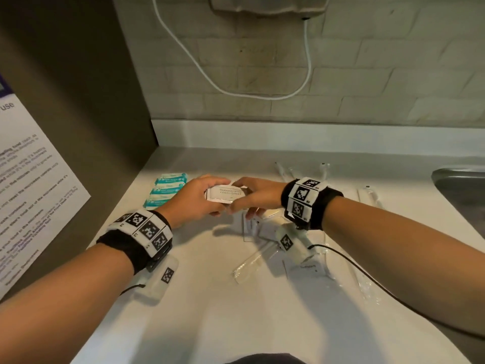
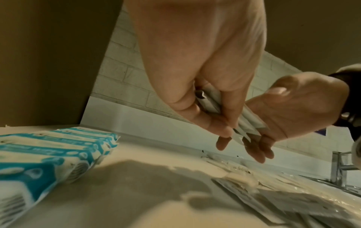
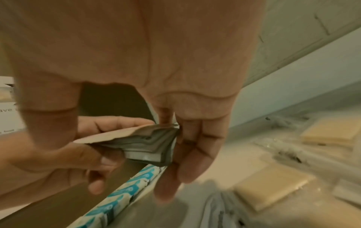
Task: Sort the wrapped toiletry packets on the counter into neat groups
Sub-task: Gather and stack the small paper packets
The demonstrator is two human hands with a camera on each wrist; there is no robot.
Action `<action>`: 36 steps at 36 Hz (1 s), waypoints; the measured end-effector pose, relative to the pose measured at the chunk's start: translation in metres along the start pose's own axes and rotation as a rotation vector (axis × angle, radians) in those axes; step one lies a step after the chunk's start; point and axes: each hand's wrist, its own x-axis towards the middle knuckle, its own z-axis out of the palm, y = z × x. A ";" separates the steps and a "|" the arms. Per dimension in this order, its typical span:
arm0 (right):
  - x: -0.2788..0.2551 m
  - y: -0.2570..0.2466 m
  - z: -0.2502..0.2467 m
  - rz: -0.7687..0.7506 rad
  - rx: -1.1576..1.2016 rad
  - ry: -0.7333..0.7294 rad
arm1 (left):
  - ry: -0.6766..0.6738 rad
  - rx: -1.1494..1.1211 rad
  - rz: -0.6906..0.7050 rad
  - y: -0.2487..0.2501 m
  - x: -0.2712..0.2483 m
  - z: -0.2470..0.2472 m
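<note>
Both hands hold one small stack of white shampoo sachets [image 1: 227,194] above the tabletop [image 1: 236,311], just right of the blue soap packets [image 1: 168,189]. The left hand [image 1: 195,198] pinches the stack's left end, thumb under and fingers over; the right hand [image 1: 258,195] pinches the right end the same way. Gripping both ends likely squares the edges so the sachets can go down as one tidy pile. From the right wrist view the stack [image 3: 144,143] shows several layers; the exact count is unclear.

The blue packets lie side by side in a neat row against the left panel, already a finished group: four can be counted from the head view, perhaps more from the left wrist view [image 2: 48,151].

Under and right of the hands, clear-wrapped items [image 1: 252,261] still lie loosely scattered, along with a card reading "Toothbrush" [image 1: 307,267]. Further back, slim wrapped sticks [image 1: 282,170] lie near the wall; their number is hard to tell. A sink [image 1: 462,185] sits at the far right.
</note>
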 end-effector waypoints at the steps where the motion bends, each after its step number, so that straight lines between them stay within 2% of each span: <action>1: 0.002 0.001 0.002 0.012 0.023 0.013 | -0.004 -0.003 -0.001 -0.002 -0.001 0.000; 4: 0.006 0.002 0.007 0.040 0.082 0.058 | -0.033 -0.002 -0.027 -0.009 -0.004 0.000; 6: 0.010 0.003 0.012 0.043 0.050 0.050 | -0.063 0.129 -0.050 -0.011 -0.008 -0.001; 9: 0.014 0.004 0.022 0.054 -0.056 0.039 | -0.212 0.399 -0.110 -0.013 -0.014 -0.002; 13: 0.017 0.007 0.038 0.049 -0.236 0.083 | -0.354 0.551 -0.164 -0.010 -0.015 -0.001; 20: 0.015 0.010 0.063 -0.036 -0.676 0.263 | -0.344 0.784 -0.114 -0.014 -0.015 0.008; 27: 0.020 0.016 0.081 -0.021 -0.632 0.290 | -0.378 1.059 -0.188 -0.023 -0.020 0.019; 31: 0.019 0.018 0.085 -0.021 -0.565 0.293 | -0.396 0.918 -0.244 -0.022 -0.020 0.024; 36: 0.018 0.019 0.087 -0.019 -0.543 0.272 | -0.393 0.830 -0.241 -0.021 -0.019 0.029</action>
